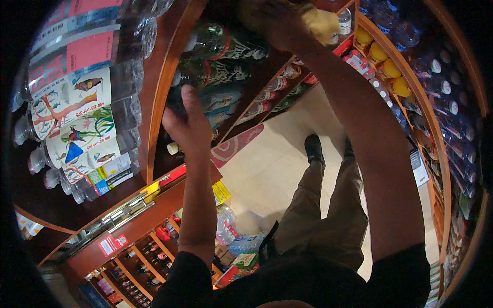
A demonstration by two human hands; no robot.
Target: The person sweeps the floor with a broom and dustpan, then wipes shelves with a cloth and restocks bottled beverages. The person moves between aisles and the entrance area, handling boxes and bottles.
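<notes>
My left hand (187, 121) is raised at a wooden shelf, its thumb and fingers apart, beside the lowest of several bottles lying across the view. Two green bottles (219, 71) with red bands and pale leaf-like print are just above it, and a bluish bottle (223, 102) is close to its fingers. My right hand (269, 23) reaches deep into the dark upper part of the same shelf. It is blurred and close to a yellow cloth-like thing (319, 25); whether it grips anything is hidden in shadow. A pale bottle cap (173, 148) shows below my left hand.
Large water bottles with printed labels (77, 127) fill the shelf at left. A wooden shelf edge (158, 100) divides the bays. Curved shelves (427, 111) of bottles run along the right. Shrink-wrapped bottle packs (246, 244) stand on the floor near my legs, by a patterned mat (238, 144).
</notes>
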